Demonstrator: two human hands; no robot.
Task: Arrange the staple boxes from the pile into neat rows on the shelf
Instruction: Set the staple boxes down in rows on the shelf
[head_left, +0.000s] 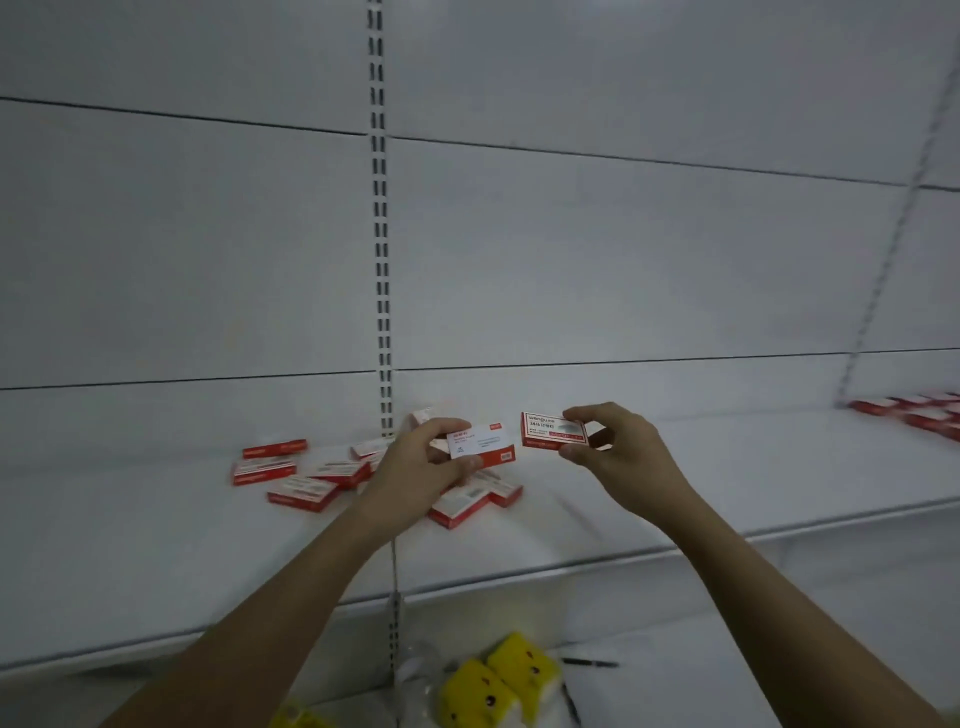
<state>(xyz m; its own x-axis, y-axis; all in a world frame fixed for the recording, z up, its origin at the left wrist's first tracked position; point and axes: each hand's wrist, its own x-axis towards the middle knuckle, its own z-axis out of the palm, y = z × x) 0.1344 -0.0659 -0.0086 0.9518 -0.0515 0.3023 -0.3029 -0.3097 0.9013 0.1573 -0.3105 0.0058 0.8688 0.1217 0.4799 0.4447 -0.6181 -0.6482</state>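
Head view, item 1: your left hand (415, 462) pinches a staple box (480, 447) by its left end, long axis left-right, white label face toward you, print unreadable. Item 2: your right hand (618, 452) pinches a second box (554, 429) by its right end, long axis left-right, reading "24/6". Item 3: pile (306, 475) on the shelf (675, 467), behind your left hand. Item 4: rows of boxes (919, 410), far right

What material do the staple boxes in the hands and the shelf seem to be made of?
Staple boxes, in the left hand and the right hand: probably thin printed cardboard, matte red and white, with sharp folded edges. Shelf: likely white painted metal, smooth, with a rolled front lip.
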